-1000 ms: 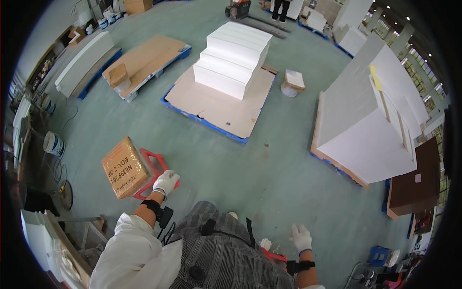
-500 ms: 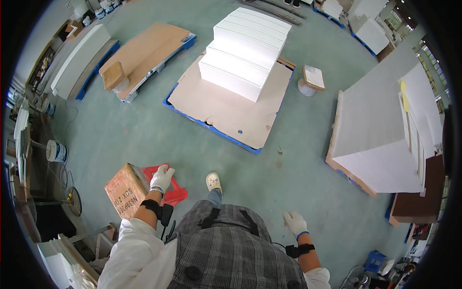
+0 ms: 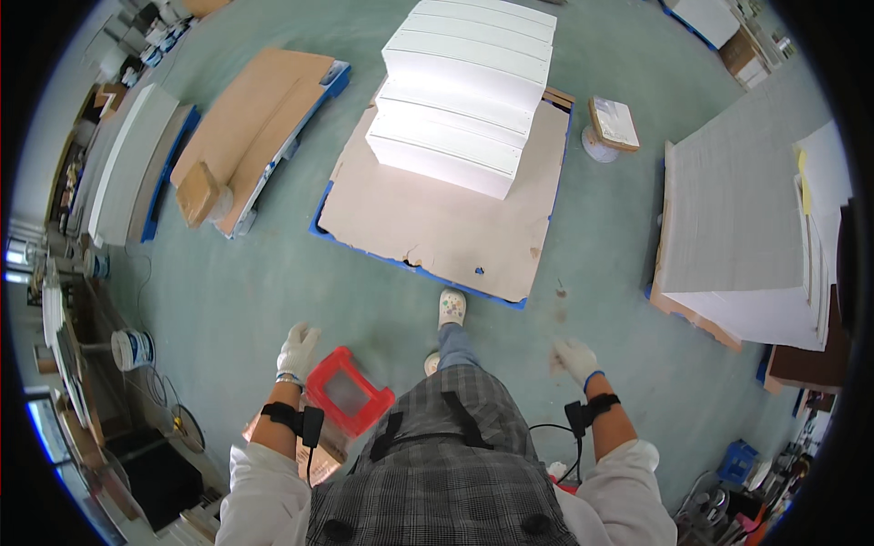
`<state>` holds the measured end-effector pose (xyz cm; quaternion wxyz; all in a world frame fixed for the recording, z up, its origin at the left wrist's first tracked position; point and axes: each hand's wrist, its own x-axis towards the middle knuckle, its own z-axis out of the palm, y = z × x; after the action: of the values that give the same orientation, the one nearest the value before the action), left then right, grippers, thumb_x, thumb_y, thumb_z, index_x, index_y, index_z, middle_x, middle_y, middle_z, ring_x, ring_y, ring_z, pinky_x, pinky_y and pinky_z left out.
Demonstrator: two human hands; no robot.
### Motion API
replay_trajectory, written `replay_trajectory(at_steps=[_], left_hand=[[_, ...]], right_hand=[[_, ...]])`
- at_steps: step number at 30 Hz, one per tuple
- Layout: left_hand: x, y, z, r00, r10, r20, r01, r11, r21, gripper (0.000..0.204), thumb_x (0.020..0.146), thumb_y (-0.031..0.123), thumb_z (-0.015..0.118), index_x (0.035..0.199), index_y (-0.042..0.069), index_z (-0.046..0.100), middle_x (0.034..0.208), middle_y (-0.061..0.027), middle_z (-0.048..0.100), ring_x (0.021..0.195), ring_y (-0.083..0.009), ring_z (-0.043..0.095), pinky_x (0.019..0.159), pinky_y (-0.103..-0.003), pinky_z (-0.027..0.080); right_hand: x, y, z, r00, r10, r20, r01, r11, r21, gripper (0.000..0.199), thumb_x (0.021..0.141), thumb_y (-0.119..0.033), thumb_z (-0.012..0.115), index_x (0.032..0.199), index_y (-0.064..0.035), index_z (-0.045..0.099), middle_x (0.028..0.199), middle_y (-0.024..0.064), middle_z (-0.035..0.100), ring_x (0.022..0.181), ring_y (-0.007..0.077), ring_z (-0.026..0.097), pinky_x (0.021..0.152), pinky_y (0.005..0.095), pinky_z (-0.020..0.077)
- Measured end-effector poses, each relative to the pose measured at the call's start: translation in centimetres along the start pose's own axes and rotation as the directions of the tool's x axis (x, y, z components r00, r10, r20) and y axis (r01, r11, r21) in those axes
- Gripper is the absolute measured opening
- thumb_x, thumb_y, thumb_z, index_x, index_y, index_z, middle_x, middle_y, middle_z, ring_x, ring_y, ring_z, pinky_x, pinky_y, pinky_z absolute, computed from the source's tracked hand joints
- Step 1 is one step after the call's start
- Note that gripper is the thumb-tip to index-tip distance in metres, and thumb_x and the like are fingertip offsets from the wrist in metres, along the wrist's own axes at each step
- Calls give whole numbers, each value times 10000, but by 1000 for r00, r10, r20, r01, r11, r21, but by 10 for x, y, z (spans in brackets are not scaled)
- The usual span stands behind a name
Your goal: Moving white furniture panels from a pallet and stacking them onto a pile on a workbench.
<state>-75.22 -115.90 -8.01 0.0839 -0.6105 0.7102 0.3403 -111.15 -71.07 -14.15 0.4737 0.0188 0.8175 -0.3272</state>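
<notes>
Left hand (image 3: 297, 350): grip slack, fingers parted, nothing visibly held. Right hand (image 3: 575, 359): blurred; fingers appear extended, no object seen. The red stool (image 3: 369, 414) is located just beside the left hand, near a carton (image 3: 316, 462). 1 stepped white stack (image 3: 455, 100) is set on the board-topped pallet (image 3: 419, 232); placement is judged complete. Remaining work cannot be determined.

The hands (image 3: 297, 352) (image 3: 576, 362) wear white, the stool (image 3: 367, 414) is red — the apron (image 3: 437, 496), grey plaid.
</notes>
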Motion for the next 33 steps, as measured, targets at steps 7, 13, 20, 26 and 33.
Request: replay_trajectory(at_steps=[7, 13, 20, 26, 33], left_hand=[[143, 53, -10, 997, -66, -46, 61, 994, -96, 609, 936, 421, 592, 1380, 11, 521, 1318, -191, 628, 1224, -308, 603, 1030, -381, 455], [293, 111, 58, 987, -81, 139, 139, 865, -483, 542, 950, 404, 604, 1346, 36, 569, 1256, -106, 654, 1006, -190, 637, 864, -301, 504], [448, 233, 185, 903, 77, 422, 218, 764, -607, 703, 987, 473, 533, 1559, 141, 298, 1582, -212, 300, 1424, -369, 353, 1097, -478, 367], [555, 304, 271, 872, 97, 480, 316, 638, -703, 956, 908, 636, 569, 1599, 133, 142, 1606, -295, 139, 1467, -484, 193, 1149, -559, 279], [620, 328, 320, 901, 19, 434, 381, 446, -810, 1018, 844, 704, 597, 1591, 155, 174, 1606, -265, 159, 1458, -489, 208, 1173, -589, 217]], right_hand=[[238, -131, 7, 982, -29, -188, 79, 961, 266, 457, 960, -429, 541, 1058, 2, 655, 788, 61, 642, 696, 150, 627, 666, 320, 525], [417, -185, 36, 982, -35, -187, 87, 957, 276, 468, 957, -405, 583, 1197, -5, 626, 950, 61, 656, 821, 163, 647, 736, 317, 548], [526, -229, 34, 967, 109, -229, -21, 934, 356, 683, 955, -556, 537, 1388, -26, 529, 1307, 125, 564, 1093, 223, 601, 933, 343, 509], [578, -243, 57, 933, 96, -348, 60, 909, 413, 821, 932, -661, 495, 1464, -37, 459, 1463, 143, 491, 1263, 273, 515, 1056, 363, 424], [579, -226, 76, 942, 54, -330, 89, 912, 402, 848, 945, -648, 489, 1484, 3, 417, 1505, 158, 452, 1363, 281, 436, 1113, 382, 380]])
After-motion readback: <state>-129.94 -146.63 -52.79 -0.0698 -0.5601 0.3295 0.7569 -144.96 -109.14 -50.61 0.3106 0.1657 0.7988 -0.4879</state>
